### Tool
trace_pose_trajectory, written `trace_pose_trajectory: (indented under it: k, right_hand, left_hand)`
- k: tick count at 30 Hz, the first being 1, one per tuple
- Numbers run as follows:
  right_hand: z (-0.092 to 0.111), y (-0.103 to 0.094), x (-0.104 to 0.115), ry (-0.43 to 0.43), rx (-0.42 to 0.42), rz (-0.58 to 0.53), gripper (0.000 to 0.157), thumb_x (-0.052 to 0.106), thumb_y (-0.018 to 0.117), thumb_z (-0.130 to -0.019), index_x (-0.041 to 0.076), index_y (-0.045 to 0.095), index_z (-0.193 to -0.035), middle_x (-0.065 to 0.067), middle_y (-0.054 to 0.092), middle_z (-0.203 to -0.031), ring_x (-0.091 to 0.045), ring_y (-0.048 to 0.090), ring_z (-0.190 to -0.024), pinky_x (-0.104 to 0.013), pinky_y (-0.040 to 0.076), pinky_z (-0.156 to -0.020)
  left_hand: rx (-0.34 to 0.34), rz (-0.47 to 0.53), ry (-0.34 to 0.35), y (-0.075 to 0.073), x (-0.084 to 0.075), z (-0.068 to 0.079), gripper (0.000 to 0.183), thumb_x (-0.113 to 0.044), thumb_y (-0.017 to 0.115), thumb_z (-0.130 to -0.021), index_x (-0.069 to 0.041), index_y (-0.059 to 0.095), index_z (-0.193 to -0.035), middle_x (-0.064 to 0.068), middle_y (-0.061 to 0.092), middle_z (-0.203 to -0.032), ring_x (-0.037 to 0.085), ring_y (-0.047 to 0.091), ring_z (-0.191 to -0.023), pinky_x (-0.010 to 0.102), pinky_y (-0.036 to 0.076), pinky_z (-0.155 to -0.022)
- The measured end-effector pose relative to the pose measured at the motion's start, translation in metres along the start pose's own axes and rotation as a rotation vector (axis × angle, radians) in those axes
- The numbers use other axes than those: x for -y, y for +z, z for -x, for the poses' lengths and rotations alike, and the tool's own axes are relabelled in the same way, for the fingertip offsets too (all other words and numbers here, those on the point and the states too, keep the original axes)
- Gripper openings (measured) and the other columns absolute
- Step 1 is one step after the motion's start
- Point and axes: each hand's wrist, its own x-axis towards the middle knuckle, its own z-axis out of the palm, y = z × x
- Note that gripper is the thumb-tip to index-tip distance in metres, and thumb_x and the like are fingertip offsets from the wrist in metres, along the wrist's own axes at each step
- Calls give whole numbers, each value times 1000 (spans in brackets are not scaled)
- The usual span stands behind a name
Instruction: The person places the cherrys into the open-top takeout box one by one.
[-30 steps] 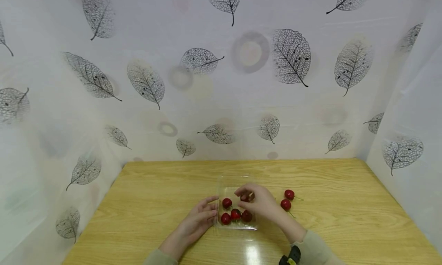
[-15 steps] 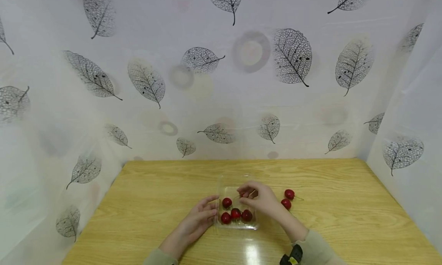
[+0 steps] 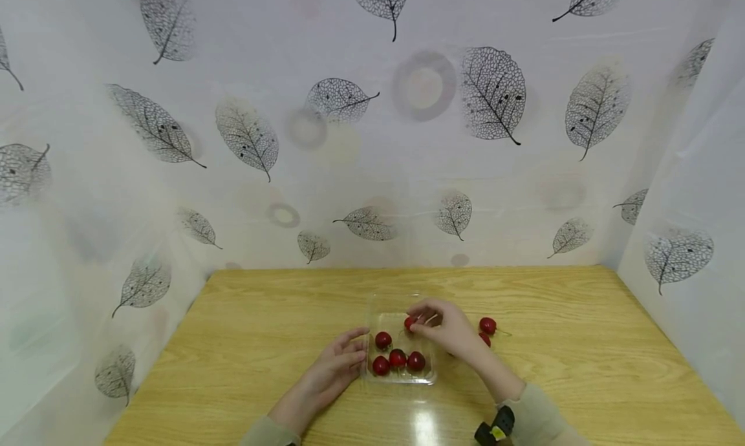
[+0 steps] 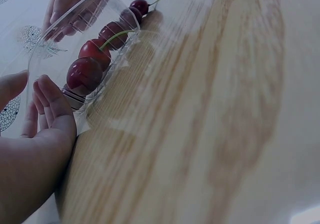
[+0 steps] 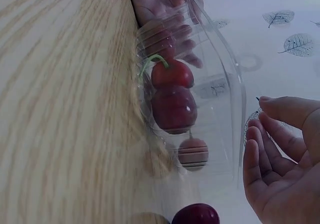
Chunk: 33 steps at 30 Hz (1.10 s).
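Three white leaf-printed walls (image 3: 279,64) edge our yellow wooden table (image 3: 279,310), extending broadly around a clear plastic tray (image 3: 401,382) of round red cherries (image 3: 398,358), left hand (image 3: 330,373) spread against it, right hand (image 3: 448,331) relaxed above.

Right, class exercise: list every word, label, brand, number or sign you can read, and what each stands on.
Readable text: none.
Clear container: a small grey mark shows through its plastic in the right wrist view, too blurred to read.
Black wristband with a yellow patch: too small to read any marking.
Cherries: no writing visible.
Backdrop: leaf pictures, no readable words.
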Motion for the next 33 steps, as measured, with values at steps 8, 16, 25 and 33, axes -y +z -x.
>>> trace_pose_trajectory:
  k: [8, 16, 25, 33]
  right_hand:
    - [1, -11, -1, 30, -19, 9, 26, 9, 78, -95, -2, 74, -118, -16, 76, -111, -14, 70, -93, -24, 59, -84]
    - [3, -21, -8, 36, -53, 18, 26, 6, 78, -94, -3, 73, -118, -21, 76, -112, -10, 69, -92, -25, 60, -84]
    - [5, -34, -15, 53, -105, 35, 26, 7, 78, -94, -3, 74, -117, -20, 77, -109, -9, 69, -90, -22, 59, -82]
    - [8, -50, -17, 71, -132, 44, 26, 6, 76, -96, -6, 72, -119, -24, 76, -111, -3, 68, -89, -22, 59, -82]
  left_hand:
    - [-7, -2, -8, 0, 0, -1, 65, 3, 54, -104, 2, 24, -162, -5, 59, -119, 5, 61, -102, 19, 53, -93]
    - [10, 5, -6, 1, -1, 0, 66, 2, 54, -105, 3, 21, -163, -4, 59, -119, 5, 61, -102, 19, 53, -92]
    - [3, 9, -8, 1, -2, 0, 64, 3, 54, -104, 3, 25, -161, -3, 59, -119, 5, 61, -101, 18, 53, -92]
    - [15, 13, -5, 1, -2, 1, 66, 3, 54, -104, 4, 22, -162, -3, 58, -119, 5, 61, -101, 18, 53, -92]
